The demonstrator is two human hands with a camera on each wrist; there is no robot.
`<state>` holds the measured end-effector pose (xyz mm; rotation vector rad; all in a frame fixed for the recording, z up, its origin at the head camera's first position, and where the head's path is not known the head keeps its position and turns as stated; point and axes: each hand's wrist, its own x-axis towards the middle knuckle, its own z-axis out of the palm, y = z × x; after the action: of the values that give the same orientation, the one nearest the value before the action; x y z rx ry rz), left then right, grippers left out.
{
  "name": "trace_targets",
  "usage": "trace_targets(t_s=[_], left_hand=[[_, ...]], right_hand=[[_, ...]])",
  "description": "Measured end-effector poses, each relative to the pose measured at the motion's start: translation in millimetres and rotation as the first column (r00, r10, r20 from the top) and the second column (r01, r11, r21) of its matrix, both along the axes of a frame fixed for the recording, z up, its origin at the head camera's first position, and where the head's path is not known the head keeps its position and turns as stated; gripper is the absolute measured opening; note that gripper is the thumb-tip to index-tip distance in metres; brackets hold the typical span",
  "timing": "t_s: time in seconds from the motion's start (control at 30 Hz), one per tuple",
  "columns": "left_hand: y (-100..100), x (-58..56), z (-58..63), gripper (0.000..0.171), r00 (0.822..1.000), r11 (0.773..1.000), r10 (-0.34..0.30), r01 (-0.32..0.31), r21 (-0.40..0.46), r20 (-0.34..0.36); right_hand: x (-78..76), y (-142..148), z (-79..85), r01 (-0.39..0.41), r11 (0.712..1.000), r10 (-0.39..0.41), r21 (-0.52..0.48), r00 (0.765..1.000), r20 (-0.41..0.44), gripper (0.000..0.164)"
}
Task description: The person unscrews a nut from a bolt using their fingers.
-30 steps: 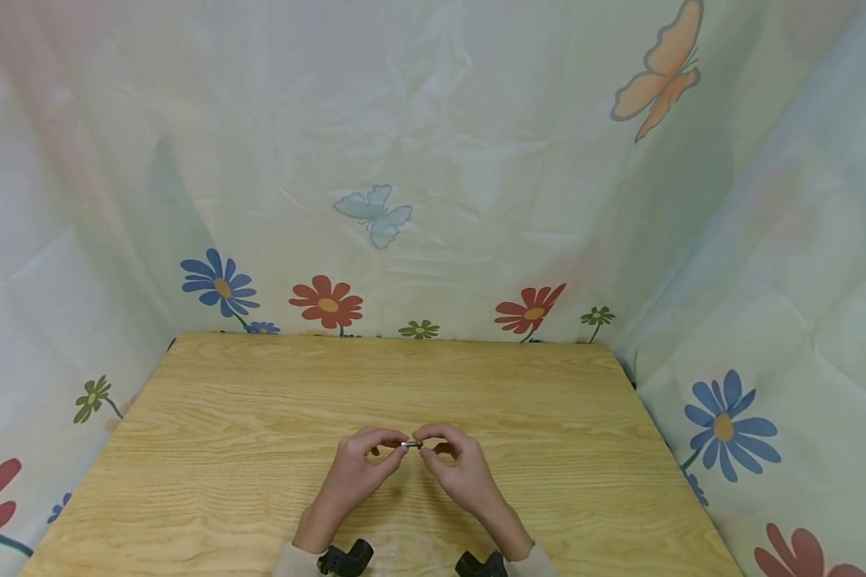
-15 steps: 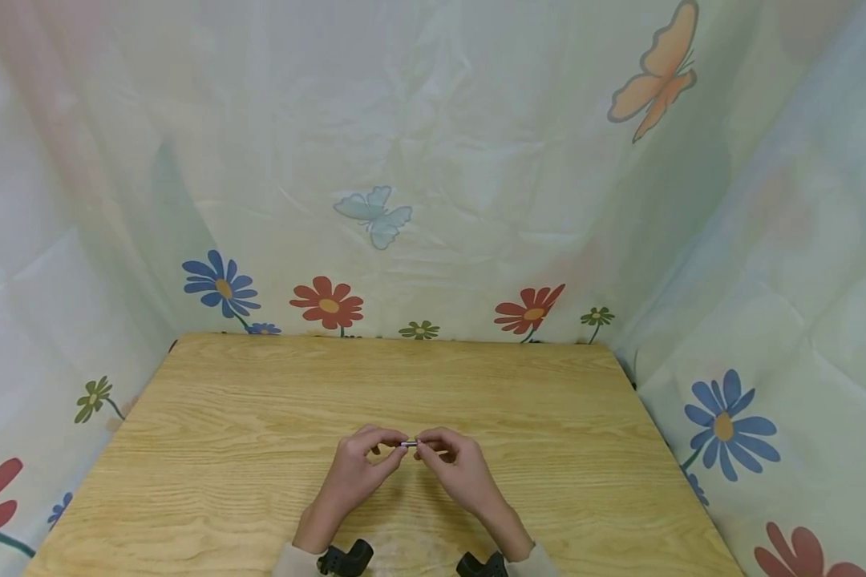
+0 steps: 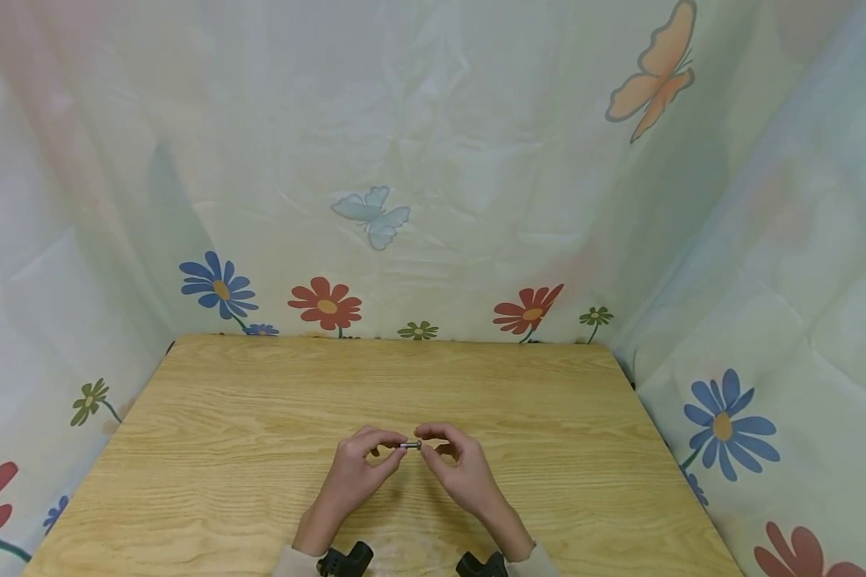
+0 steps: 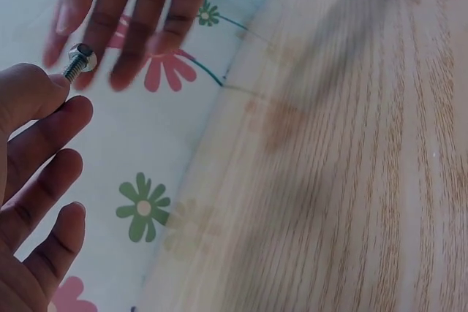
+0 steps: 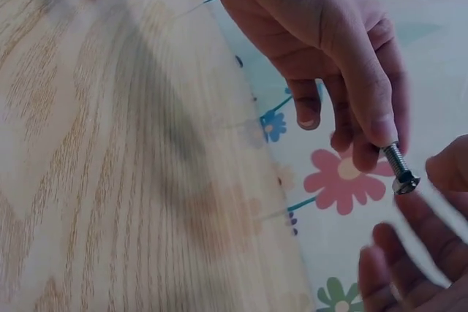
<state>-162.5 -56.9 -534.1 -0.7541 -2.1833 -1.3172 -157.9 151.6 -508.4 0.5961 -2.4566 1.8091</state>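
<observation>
Near the table's front, my left hand (image 3: 357,469) pinches a small metal bolt (image 4: 75,67) between thumb and index finger. The bolt's threaded shank shows beyond the fingertips, and a shiny hexagonal piece (image 5: 406,183) sits at its free end, facing my right hand. The gripped end is hidden by the thumb and finger. My right hand (image 3: 462,473) is just to the right, its thumb and index finger parted around the hexagonal end. In the right wrist view, a gap shows between the right thumb (image 5: 450,166) and the metal.
Beneath both hands spreads a wood-grain table (image 3: 260,401). A pale curtain (image 3: 476,160) printed with flowers and butterflies hangs behind it and along both sides. Each wrist wears a black camera mount, such as the left mount (image 3: 345,558).
Half a second ago, my right thumb and index finger were closed at the bolt's free end; now they have parted from it. My left hand keeps its pinch in the same place.
</observation>
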Motion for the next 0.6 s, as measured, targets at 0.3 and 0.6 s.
trace_targets(t_s=[0.3,0.6], left_hand=[[0.1,-1.2,-2.1,0.018,1.0,1.0,-0.008,0.008,0.004,-0.004],[0.2,-1.0,-1.7,0.018,1.0,1.0,0.001,-0.001,0.01,0.0]], right_hand=[[-1.5,0.2,-2.6,0.004,0.996,-0.013,0.093,0.995,0.102,0.035],[-2.0,-0.5,-4.8,0.002,0.998,-0.007,0.067,0.997,0.078,0.02]])
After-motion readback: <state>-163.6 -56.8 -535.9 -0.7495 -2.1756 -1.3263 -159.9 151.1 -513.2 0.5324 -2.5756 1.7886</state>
